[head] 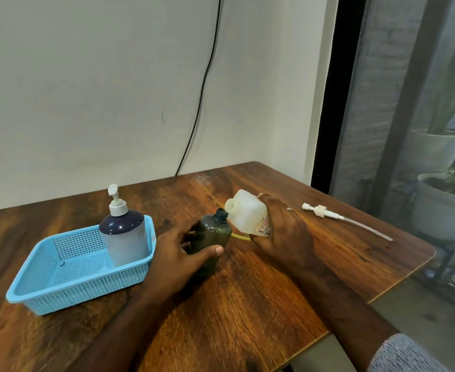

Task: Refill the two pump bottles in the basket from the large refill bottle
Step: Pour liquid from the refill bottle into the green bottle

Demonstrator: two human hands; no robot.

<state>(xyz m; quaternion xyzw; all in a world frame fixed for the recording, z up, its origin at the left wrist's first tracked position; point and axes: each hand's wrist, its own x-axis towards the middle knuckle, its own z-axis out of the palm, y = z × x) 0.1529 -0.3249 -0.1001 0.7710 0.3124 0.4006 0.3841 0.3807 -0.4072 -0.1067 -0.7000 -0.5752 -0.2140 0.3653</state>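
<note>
Two hands are engaged at frame centre: the dark bottle [212, 241] is gripped by left fingers [215, 250], while the refill bottle [248, 213], clasped by right fingers [258, 238], should be tipped slowly, mouths aligned.

Table [248, 304]: brown wood grain, fills the lower frame.
Cable [203, 84]: black, hangs down the wall at upper centre.
Plant pots [441, 205]: pale, behind glass, right edge.
</note>
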